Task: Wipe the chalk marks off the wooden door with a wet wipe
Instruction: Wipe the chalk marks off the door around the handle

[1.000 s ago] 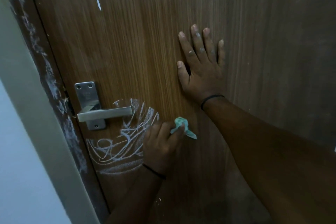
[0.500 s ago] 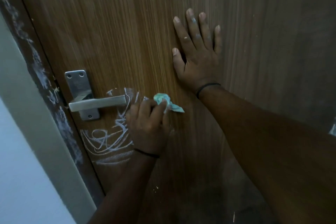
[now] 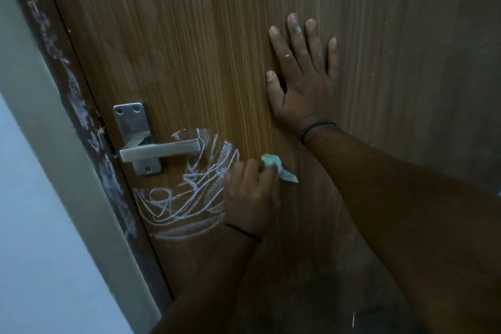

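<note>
Mostly unwiped: chalk marks (image 3: pixel 187 192) covered the wooden door (image 3: pixel 203 49) under the handle (image 3: pixel 160 150).
I had my left hand (image 3: pixel 250 195) clenched on the wet wipe (image 3: pixel 276 168) at their right edge, right hand (image 3: pixel 303 84) flat, splayed.

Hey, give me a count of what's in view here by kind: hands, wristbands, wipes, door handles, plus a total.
Hands: 2, the left hand gripping the wet wipe, the right hand flat on the wooden door
Black wristbands: 2
Wet wipes: 1
Metal door handles: 1
Total: 6
</note>
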Available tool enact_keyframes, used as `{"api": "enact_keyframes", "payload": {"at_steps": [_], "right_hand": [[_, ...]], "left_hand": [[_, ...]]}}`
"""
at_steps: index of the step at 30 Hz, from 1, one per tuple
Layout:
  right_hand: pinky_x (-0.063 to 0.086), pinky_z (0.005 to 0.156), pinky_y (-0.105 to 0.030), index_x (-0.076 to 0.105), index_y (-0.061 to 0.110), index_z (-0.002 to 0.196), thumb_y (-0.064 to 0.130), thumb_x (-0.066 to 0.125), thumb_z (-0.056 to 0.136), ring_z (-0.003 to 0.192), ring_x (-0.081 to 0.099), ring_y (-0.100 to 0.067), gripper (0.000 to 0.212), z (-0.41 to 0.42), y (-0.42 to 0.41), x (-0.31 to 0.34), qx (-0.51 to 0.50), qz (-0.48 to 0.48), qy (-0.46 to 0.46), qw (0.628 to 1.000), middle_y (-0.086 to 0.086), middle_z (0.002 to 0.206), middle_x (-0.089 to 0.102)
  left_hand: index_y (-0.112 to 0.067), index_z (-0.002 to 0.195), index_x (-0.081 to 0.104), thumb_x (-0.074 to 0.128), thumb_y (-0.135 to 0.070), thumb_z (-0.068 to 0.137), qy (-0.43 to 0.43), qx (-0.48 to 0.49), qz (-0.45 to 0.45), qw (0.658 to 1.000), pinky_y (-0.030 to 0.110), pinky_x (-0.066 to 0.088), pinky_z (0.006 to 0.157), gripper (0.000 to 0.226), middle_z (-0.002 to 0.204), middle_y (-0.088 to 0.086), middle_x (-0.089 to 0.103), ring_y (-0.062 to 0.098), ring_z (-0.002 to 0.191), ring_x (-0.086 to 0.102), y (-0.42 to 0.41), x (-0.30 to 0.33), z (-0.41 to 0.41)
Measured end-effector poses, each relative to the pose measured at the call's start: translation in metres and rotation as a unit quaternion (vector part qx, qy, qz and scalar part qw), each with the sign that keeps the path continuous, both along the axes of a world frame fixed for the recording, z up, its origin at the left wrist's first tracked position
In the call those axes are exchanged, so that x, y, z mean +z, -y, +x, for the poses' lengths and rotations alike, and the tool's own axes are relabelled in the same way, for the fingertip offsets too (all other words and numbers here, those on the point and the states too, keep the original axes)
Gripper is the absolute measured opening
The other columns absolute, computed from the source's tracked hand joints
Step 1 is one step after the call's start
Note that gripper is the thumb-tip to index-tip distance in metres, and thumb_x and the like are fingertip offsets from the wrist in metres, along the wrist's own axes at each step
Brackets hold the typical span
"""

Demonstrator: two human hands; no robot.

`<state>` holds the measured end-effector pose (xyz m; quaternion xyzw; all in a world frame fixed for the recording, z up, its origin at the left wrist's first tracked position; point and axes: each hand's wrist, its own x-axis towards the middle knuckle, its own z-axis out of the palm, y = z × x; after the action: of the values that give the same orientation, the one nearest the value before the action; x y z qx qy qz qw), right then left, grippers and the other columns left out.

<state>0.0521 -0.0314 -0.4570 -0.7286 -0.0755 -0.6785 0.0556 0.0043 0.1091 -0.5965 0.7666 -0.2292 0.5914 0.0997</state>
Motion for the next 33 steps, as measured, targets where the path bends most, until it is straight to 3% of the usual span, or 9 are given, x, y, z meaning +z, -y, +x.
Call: {"api": "enact_keyframes", "payload": {"at_steps": [5, 12, 18, 23, 29, 33], "right_hand": [[0.014, 0.119, -0.057, 0.034, 0.024, 0.152, 0.041, 0.041, 0.098, 0.149, 0.022, -0.029, 0.057, 0.000, 0.000, 0.000, -0.008, -0.002, -0.005, 1.000, -0.006, 0.160, 0.030], [0.013, 0.119, -0.058, 0.033, 0.023, 0.152, 0.040, 0.040, 0.099, 0.149, 0.021, -0.029, 0.056, -0.001, 0.000, 0.001, -0.003, -0.003, -0.006, 1.000, -0.006, 0.160, 0.029], [0.015, 0.118, -0.058, 0.033, 0.023, 0.152, 0.040, 0.041, 0.098, 0.149, 0.022, -0.029, 0.057, -0.007, -0.002, 0.002, -0.008, -0.002, -0.018, 1.000, -0.006, 0.160, 0.029], [0.013, 0.119, -0.057, 0.030, 0.023, 0.153, 0.040, 0.039, 0.099, 0.150, 0.018, -0.029, 0.057, -0.011, -0.002, 0.001, -0.009, -0.001, -0.034, 0.999, -0.006, 0.161, 0.025], [0.012, 0.120, -0.057, 0.030, 0.023, 0.154, 0.041, 0.037, 0.100, 0.151, 0.018, -0.028, 0.057, -0.010, -0.002, 0.001, -0.012, -0.003, -0.036, 0.999, -0.006, 0.162, 0.025], [0.013, 0.119, -0.057, 0.029, 0.023, 0.154, 0.041, 0.037, 0.100, 0.151, 0.017, -0.028, 0.058, -0.011, -0.002, 0.002, -0.011, -0.001, -0.038, 0.999, -0.006, 0.162, 0.024]], "left_hand": [[-0.010, 0.088, 0.073, 0.076, -0.020, 0.084, 0.009, 0.008, -0.045, 0.999, 0.037, 0.042, 0.065, 0.012, 0.084, 0.009, 0.065, 0.026, 0.074, 0.057, -0.022, -0.011, 0.002], [-0.011, 0.087, 0.071, 0.061, -0.024, 0.091, -0.028, -0.017, 0.092, 0.995, 0.037, 0.044, 0.065, 0.016, 0.082, 0.008, 0.062, 0.025, 0.073, 0.057, -0.019, -0.033, -0.005], [-0.009, 0.093, 0.073, 0.074, -0.020, 0.084, -0.013, 0.009, -0.031, 0.999, 0.037, 0.042, 0.067, 0.014, 0.088, 0.010, 0.064, 0.026, 0.076, 0.056, -0.036, -0.015, 0.001], [-0.010, 0.091, 0.074, 0.076, -0.022, 0.080, -0.060, 0.009, 0.056, 0.997, 0.038, 0.049, 0.065, 0.016, 0.087, 0.010, 0.065, 0.027, 0.076, 0.061, -0.038, -0.040, -0.013], [-0.007, 0.088, 0.073, 0.076, -0.016, 0.084, 0.014, 0.010, -0.098, 0.995, 0.040, 0.045, 0.066, 0.011, 0.083, 0.012, 0.064, 0.028, 0.073, 0.057, -0.047, 0.007, 0.001], [-0.006, 0.089, 0.075, 0.080, -0.015, 0.080, -0.027, -0.006, 0.000, 1.000, 0.040, 0.048, 0.062, 0.014, 0.083, 0.011, 0.064, 0.026, 0.071, 0.058, -0.037, -0.012, -0.012]]}}
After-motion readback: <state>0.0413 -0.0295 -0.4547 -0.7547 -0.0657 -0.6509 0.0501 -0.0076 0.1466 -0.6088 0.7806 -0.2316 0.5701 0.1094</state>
